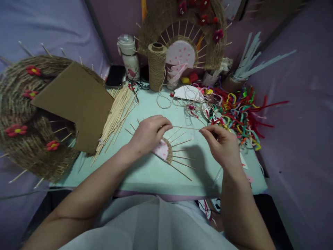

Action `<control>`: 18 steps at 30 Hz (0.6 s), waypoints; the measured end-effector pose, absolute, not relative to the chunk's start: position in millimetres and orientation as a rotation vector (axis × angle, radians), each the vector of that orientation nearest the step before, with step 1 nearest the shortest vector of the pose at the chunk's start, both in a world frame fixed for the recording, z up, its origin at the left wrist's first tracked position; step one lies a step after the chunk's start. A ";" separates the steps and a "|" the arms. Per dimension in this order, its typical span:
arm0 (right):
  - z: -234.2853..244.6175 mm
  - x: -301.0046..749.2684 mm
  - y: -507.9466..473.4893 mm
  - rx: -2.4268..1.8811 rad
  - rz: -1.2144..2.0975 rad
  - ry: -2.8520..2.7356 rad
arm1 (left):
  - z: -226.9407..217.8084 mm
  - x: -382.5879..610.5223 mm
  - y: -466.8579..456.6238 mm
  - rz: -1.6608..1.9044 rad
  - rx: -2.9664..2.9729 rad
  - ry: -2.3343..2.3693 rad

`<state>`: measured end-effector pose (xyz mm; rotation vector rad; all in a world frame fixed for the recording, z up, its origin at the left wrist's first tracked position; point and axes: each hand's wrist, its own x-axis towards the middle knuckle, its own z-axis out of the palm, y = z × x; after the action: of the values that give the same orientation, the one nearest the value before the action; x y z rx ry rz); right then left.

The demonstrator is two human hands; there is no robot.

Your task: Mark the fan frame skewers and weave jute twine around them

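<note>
A thin piece of jute twine point(185, 127) is stretched between my two hands above the table. My left hand point(149, 133) pinches one end between thumb and fingers. On the right, my right hand point(222, 142) pinches the twine too, fingers curled. Under my left hand lies a small half-round fan frame point(161, 150), white with pink spots, edged with a woven twine band. Thin sticks radiate from its rim, and my left hand hides part of it.
A twine spool point(156, 69) stands at the back beside a bottle point(129, 59). Bamboo sticks point(117, 114) lie left, near cardboard point(78, 100) and a large woven piece point(15, 100). Colourful pipe cleaners point(234, 111) heap up right. Another woven fan point(153, 31) leans at the wall.
</note>
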<state>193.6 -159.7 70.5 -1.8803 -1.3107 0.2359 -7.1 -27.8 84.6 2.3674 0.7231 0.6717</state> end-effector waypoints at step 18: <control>38.1 165.1 -212.6 -1.816 0.471 -1.281 | 32.7 -33.2 -76.4 0.215 2.615 0.351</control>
<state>165.1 -212.6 38.1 -1.8165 -1.2812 0.4713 -33.2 -76.4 32.7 2.6152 0.3505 0.2151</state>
